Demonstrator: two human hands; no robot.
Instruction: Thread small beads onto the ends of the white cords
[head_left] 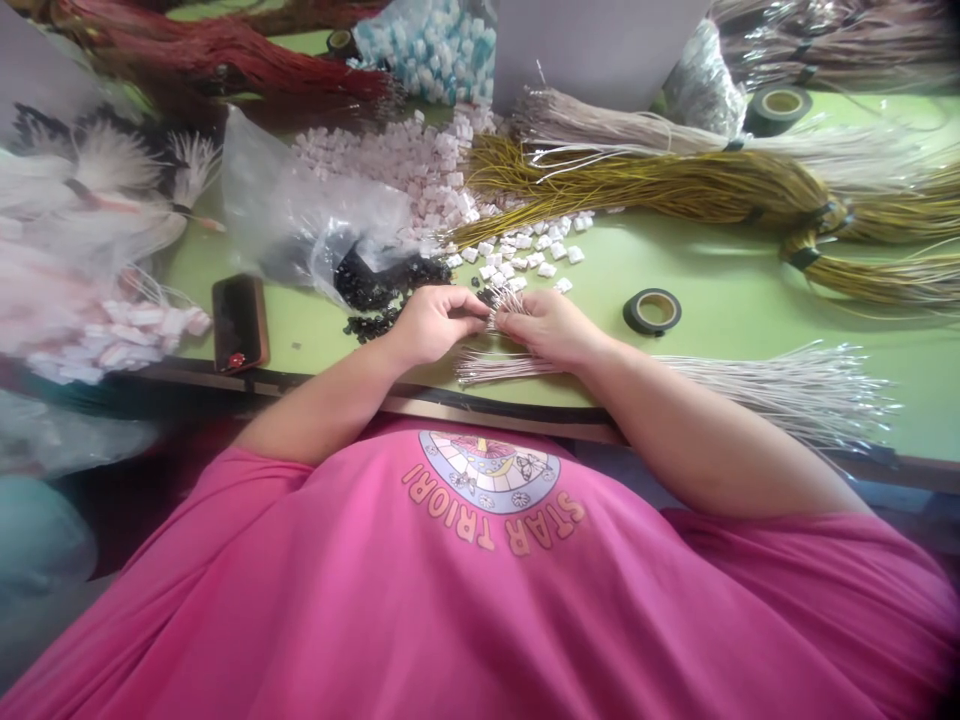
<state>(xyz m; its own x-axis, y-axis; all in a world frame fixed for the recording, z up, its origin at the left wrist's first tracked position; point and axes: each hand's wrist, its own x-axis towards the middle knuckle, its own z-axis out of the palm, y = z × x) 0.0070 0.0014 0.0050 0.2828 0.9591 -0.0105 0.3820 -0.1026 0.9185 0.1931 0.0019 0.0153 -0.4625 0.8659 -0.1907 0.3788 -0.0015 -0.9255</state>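
My right hand [555, 325] is closed around a small bunch of white wires [508, 298], whose ends fan out past the fingertips. Facing it, my left hand [439, 322] has thumb and fingers brought together in a pinch at the wire ends. Something small and dark shows near those fingertips, too small to name. A long bundle of white wires [780, 385] lies under my right forearm along the table's front. Small black pieces [375, 280] are heaped beside my left hand, and small white plastic connectors [517, 255] lie scattered just beyond both hands.
A roll of black tape [652, 312] lies right of my hands, a phone [240, 322] at the left. Farther back are yellow-green wires [675, 185], a clear plastic bag [292, 200], red wires [247, 55] and a bag of blue-white pieces [427, 50]. The green table [585, 385] ends at my body.
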